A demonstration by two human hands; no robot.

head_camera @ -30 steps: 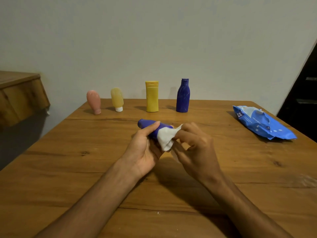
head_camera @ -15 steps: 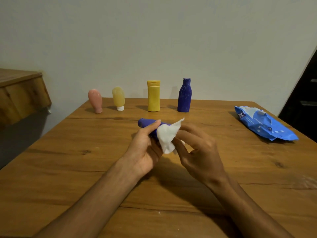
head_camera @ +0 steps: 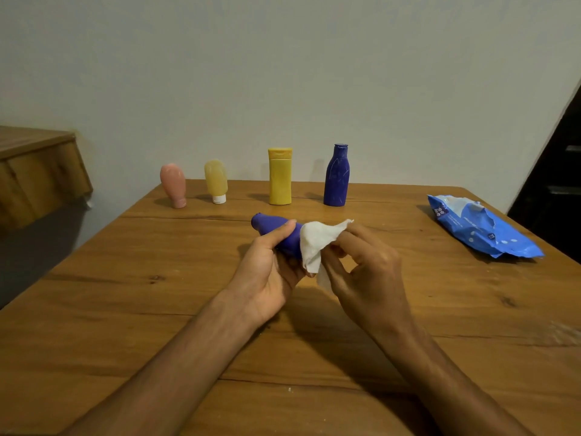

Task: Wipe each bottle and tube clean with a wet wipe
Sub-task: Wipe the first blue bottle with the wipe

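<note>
Left hand (head_camera: 267, 272) grips purple bottle (head_camera: 276, 229) round its body; right hand (head_camera: 367, 272) pinches wet wipe (head_camera: 317, 242) vs. its end. Prob. light, stiff, slick when damp, so hold mid-body.

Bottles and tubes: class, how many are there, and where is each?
5. Four stand in a row at the far edge: pink tube, pale tube, yellow bottle, blue bottle. The left hand grips a purple bottle, partly under the wipe.

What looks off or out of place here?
Nothing is spilled or toppled. The wet-wipe pack at the right of the table lies crumpled, its top open. The standing blue bottle shows pale scuff marks. The left hand grips a second blue bottle, and the right hand pinches the wet wipe.
</note>
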